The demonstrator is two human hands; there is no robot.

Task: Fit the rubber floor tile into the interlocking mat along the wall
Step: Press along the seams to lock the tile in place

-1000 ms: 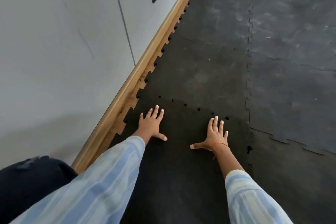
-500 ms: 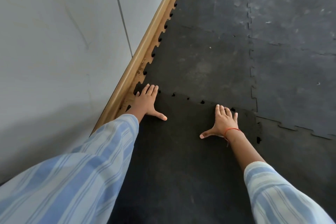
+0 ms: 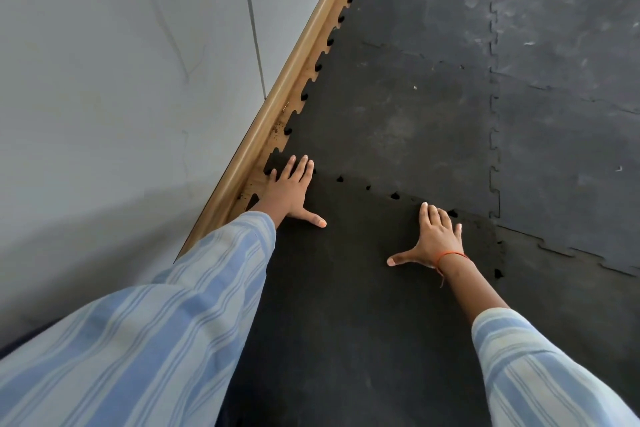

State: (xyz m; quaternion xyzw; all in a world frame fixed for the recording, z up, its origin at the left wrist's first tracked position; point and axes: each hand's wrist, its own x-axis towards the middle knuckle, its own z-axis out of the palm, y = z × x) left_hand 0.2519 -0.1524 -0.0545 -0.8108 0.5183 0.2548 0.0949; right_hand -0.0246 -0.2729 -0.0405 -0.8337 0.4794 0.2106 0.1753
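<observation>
Grey wall [image 3: 121, 80] and wooden skirting [image 3: 304, 55] border the mat [image 3: 391, 107] — the tile [image 3: 346, 288] is pressed flat against its toothed seam by open left hand [image 3: 287, 191] and right hand [image 3: 434, 241], nothing gripped.

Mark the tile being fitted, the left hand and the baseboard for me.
tile [image 3: 346, 288]: head view, bare top face between the arms.
left hand [image 3: 289, 189]: head view, back of the hand, flat on the tile's wall-side corner.
baseboard [image 3: 294, 76]: head view, its wooden face along the wall.

Your left hand [image 3: 289, 189] now sits further forward at the tile's [image 3: 346, 288] far wall-side corner, and your right hand [image 3: 434, 239] reaches the toothed seam, with fewer gaps there.
</observation>
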